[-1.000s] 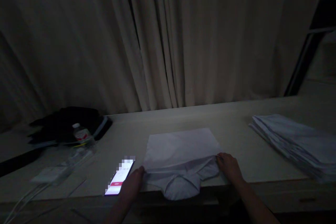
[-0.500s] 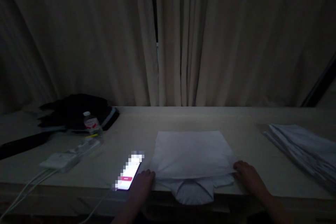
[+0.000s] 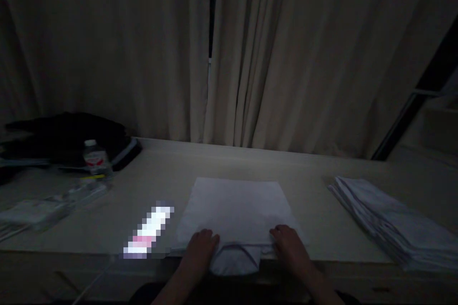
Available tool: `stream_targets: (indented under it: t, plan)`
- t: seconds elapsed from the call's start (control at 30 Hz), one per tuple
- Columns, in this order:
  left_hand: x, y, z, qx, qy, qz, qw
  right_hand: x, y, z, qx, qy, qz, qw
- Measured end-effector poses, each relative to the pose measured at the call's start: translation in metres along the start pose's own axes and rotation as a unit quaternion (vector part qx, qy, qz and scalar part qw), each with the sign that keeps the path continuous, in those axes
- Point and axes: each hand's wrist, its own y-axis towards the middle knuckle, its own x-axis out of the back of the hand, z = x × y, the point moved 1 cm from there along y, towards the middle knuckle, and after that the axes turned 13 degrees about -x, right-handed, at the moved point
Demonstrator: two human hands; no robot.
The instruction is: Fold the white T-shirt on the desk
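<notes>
A folded white shirt (image 3: 238, 205) lies on the pale table in front of me. Its rounded collar part (image 3: 234, 261) pokes out from under the top layer and hangs over the near edge. My left hand (image 3: 202, 245) is at the near edge of the cloth, left of the collar, fingers bunched and closed on the fabric. To the right of the collar, my right hand (image 3: 288, 243) closes on the same edge, its fingertips over the cloth. Thumbs and undersides of both hands are hidden in the dim light.
A lit phone (image 3: 150, 231) lies left of the shirt. Farther left are a plastic bottle (image 3: 96, 158), a white power strip (image 3: 36, 210) with cables, and a dark clothes pile (image 3: 67, 131). Folded white garments (image 3: 390, 214) are stacked at right. Curtains (image 3: 161, 57) hang behind the table (image 3: 307, 171).
Both hands have moved inward from the shirt's near corners, closer to the collar. Less of the collar and lower layer shows now. The view has turned slightly right and tilted.
</notes>
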Motion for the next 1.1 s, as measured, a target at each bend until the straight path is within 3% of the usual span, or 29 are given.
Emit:
stream_targets:
  t: [0.17,0.27,0.4,0.57,0.73,0.83,1.1]
  plan:
    - [-0.010,0.010,0.001,0.006,-0.027,0.030,0.999,-0.025,0.005,0.027,0.024,0.039,0.016,0.999]
    - [-0.009,0.012,0.014,0.012,-0.055,0.025,0.998,-0.022,0.016,0.027,0.013,0.050,0.038,0.998]
    - [0.000,0.027,0.032,0.038,-0.161,-0.033,0.986,-0.010,0.034,0.019,-0.029,0.141,0.074,0.987]
    - [0.010,0.049,0.035,0.060,-0.178,-0.043,0.981,-0.004,0.058,0.007,-0.021,0.213,0.200,0.956]
    - [0.000,0.046,0.030,0.039,-0.211,0.044,0.976,-0.014,0.075,-0.011,-0.028,0.280,0.308,0.909]
    - [-0.008,0.048,0.029,0.030,-0.196,0.085,0.977,-0.019,0.078,-0.018,-0.039,0.302,0.296,0.905]
    - [-0.005,0.066,0.028,0.032,-0.257,0.065,0.964,-0.019,0.086,-0.003,-0.059,0.251,0.211,0.943]
